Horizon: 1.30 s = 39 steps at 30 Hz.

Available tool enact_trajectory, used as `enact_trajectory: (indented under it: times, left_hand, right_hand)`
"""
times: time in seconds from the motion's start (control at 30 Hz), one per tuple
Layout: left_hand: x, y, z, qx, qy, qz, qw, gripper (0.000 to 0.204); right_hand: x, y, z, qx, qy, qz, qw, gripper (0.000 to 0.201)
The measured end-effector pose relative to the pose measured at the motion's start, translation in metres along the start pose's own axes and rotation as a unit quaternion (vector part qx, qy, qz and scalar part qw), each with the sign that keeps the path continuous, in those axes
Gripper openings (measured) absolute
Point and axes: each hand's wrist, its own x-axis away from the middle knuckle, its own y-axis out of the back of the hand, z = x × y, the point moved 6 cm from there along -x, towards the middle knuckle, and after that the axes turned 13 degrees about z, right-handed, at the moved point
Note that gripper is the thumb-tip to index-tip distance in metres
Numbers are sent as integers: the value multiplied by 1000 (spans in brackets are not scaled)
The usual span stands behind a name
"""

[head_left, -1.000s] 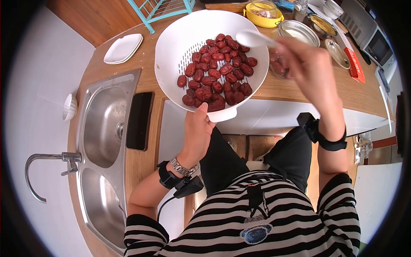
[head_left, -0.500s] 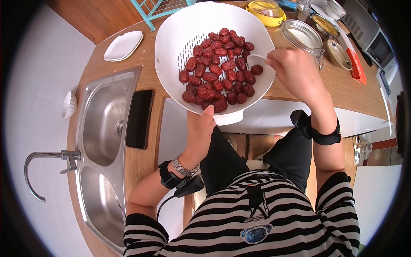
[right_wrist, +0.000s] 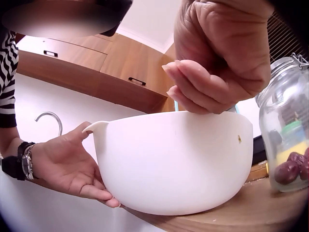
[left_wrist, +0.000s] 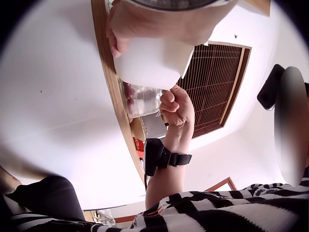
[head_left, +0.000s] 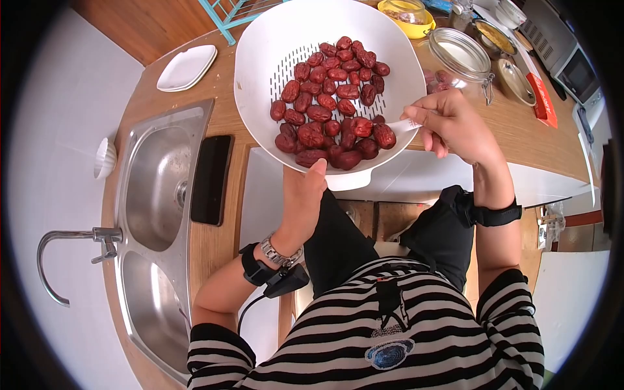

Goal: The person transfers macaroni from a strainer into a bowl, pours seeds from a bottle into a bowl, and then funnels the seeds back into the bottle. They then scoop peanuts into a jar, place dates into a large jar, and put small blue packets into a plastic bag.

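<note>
A white colander (head_left: pixel 263 45) with slots in its base holds many wrinkled red dates (head_left: pixel 318 113). My left hand (head_left: pixel 301 205) grips the near rim beside its tab, thumb on top and fingers underneath. In the right wrist view that hand (right_wrist: pixel 70 162) supports the side of the colander. My right hand (head_left: pixel 458 127) pinches the handle of a white spoon (head_left: pixel 407 125) over the right rim. Its bowl is down among the dates, mostly hidden by them. A glass clip-top jar (head_left: pixel 484 83) stands close behind the right hand with some dates inside.
A double steel sink (head_left: pixel 159 188) is on the left, with a black phone (head_left: pixel 212 182) along its edge. White square plates (head_left: pixel 187 68) and a turquoise rack (head_left: pixel 227 19) lie behind. At back right are a yellow container (head_left: pixel 409 25), a glass lid (head_left: pixel 517 83) and a red box (head_left: pixel 543 101).
My right hand has brought the spoon from above the right rim down into the dates, then toward the near side. Some dates have shifted. The left hand keeps its hold.
</note>
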Motion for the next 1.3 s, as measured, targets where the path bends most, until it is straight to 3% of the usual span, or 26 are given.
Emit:
enact_trajectory:
  times: [0.07,0.27,0.57,0.63,1.1,1.3]
  left_hand:
    - [1,2,-1,-10,-9,7,1000,25]
    - [2,-2,-1,-18,42,50,998,34]
    - [1,-7,-6,15,75,20,997,39]
    - [-1,-13,-10,63,47,56,995,40]
    - [-1,-10,-7,80,62,64,993,41]
    - [-2,-10,-8,86,52,68,993,40]
  right_hand:
    - [1,-2,-9,-134,4,6,991,24]
    - [1,-10,-12,-259,44,20,965,23]
    - [0,-13,-7,-317,77,22,945,23]
    - [0,-11,-7,-320,81,17,944,23]
    - [0,-3,-5,-386,115,18,915,24]
    - [22,45,3,-360,187,-87,910,23]
